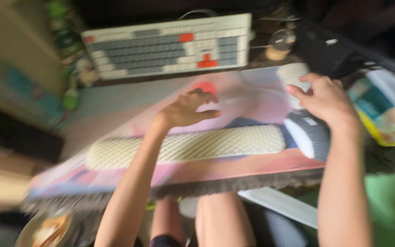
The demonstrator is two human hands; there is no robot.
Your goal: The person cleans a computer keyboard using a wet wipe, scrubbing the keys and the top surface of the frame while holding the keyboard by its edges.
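The counter (115, 103) carries a large pinkish desk mat (252, 98), smeared by motion blur so its print cannot be read. At the far edge a pale keyboard (168, 45) with grey and orange-red keys lies with its long axis left to right, slightly raised toward the right. Nearer the person, a long cream wrist rest (234, 142) with a knobbly weave lies across the mat, its long axis also left to right, roughly parallel to the keyboard; its middle is hidden behind the left forearm.

The left hand (188, 110) hovers above the mat just beyond the wrist rest, fingers (206, 97) loosely curled and spread, grasping nothing. A small red round thing (205, 86) shows just behind the fingertips; whether they touch it is lost in the blur. The right hand (328, 98) is over the mat's right end, fingers (298, 90) bent and released, at a smaller cream textured pad (293, 73) that runs away from the person. A blue-grey and white object (309, 135) lies just under the wrist, partly covered.

At the bottom left a plate (44, 228) is cut off by the frame edge.
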